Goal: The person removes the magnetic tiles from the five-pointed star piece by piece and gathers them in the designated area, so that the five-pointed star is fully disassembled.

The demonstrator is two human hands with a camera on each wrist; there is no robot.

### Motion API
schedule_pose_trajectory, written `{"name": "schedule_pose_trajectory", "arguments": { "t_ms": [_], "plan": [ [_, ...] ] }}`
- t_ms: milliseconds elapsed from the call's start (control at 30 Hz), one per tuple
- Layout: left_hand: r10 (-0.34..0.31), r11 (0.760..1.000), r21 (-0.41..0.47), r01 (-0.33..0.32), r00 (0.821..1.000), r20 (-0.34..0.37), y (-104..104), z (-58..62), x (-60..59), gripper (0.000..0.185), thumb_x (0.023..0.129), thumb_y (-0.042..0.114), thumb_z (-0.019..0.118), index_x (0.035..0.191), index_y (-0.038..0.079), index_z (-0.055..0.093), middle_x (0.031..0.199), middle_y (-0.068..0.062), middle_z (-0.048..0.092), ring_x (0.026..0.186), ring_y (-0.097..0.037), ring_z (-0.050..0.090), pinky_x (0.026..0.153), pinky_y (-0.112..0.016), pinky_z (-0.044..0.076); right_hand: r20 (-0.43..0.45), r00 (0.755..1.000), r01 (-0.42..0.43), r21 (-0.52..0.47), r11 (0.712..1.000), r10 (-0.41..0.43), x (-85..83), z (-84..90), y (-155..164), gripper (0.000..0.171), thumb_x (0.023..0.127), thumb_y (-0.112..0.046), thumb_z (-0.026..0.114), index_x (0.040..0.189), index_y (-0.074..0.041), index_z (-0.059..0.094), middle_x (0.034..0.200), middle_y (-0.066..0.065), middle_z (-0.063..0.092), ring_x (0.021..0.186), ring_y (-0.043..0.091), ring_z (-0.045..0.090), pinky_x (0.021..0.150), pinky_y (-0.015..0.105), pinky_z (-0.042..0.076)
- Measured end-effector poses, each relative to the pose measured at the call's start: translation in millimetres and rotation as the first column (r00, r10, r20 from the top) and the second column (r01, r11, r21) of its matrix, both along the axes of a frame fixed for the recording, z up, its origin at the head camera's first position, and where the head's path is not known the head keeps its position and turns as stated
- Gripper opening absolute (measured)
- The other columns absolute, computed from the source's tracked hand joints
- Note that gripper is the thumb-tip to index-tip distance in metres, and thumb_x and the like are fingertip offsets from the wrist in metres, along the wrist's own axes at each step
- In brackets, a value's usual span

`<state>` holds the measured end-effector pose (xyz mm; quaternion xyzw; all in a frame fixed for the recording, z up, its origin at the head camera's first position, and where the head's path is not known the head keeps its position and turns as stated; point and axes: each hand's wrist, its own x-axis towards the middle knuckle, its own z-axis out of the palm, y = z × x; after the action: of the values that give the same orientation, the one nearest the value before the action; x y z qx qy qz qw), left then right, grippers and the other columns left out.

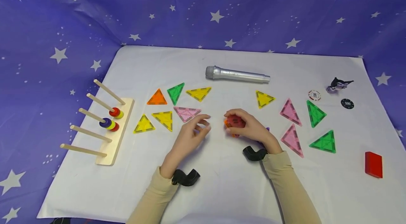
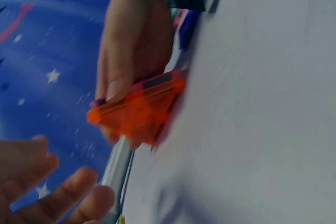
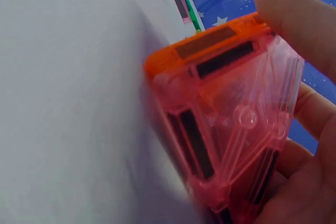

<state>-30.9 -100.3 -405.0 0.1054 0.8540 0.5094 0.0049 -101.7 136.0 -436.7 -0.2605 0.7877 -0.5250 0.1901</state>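
Observation:
My right hand grips magnetic tiles, a see-through red triangle joined along an edge to an orange one. In the right wrist view the thumb lies at the upper corner, with other fingers behind the tiles. The tiles are close over the white table. My left hand holds nothing; its fingers are loosely bent and spread, facing the joined tiles across a gap. A pink triangle tile lies just beyond the left fingertips. Part of a purple tile shows behind the right wrist, mostly hidden.
Yellow, green and orange triangle tiles lie at left; pink, green and yellow ones at right. A wooden peg stand with rings is far left. Farther back lies a silver microphone. Chips, a figurine and a red block are right.

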Motion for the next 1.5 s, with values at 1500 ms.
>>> {"name": "schedule_pose_trajectory", "arguments": {
  "t_ms": [1500],
  "plan": [
    [-0.044,0.997,-0.073,0.039,0.997,-0.062,27.3,-28.4,-39.5,0.009,0.083,0.011,0.058,0.089,0.014,0.064,0.075,0.004,0.063,0.058,-0.006,0.052,0.055,-0.023,0.042,0.069,0.998,-0.008,-0.057,0.998,0.011,7.7,33.7,-3.5,0.041,0.079,0.006,0.062,0.119,0.005,0.048,0.124,0.017,0.046,0.104,0.026,0.045,0.089,0.037,0.035]
  ]
}}
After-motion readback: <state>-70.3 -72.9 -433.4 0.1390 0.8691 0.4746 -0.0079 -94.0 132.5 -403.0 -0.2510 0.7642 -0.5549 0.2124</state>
